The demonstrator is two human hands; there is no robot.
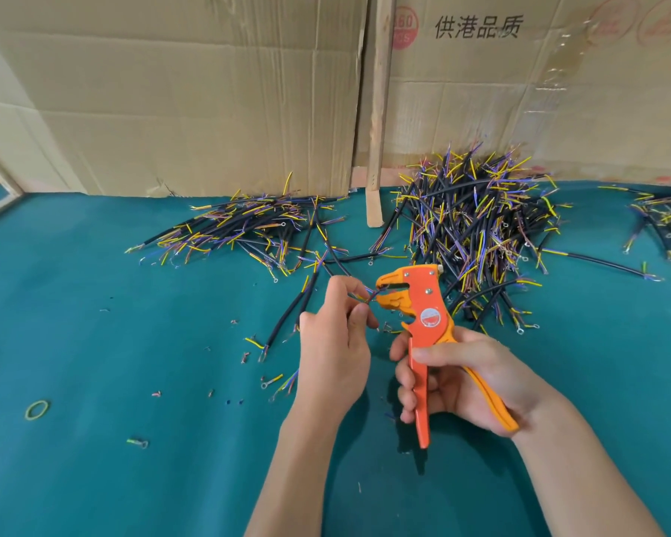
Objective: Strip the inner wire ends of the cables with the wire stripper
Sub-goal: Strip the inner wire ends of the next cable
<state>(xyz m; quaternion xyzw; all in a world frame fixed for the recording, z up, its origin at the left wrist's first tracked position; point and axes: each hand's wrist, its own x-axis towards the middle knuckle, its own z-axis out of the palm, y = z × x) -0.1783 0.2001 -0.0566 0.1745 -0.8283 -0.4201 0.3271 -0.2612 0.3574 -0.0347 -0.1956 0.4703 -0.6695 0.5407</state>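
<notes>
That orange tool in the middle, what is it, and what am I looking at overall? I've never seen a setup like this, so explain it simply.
There is no machine here. A camera worn on a person's head looks down at their two bare hands. The orange tool is a wire stripper, gripped by its handles in the right hand. The left hand pinches thin coloured wires and feeds their ends into the stripper's mouth. On the green table lie piles of short black cables with yellow and blue inner wires, small scraps of cut insulation, and a rubber band. Flattened cardboard stands behind as a back wall.
</notes>
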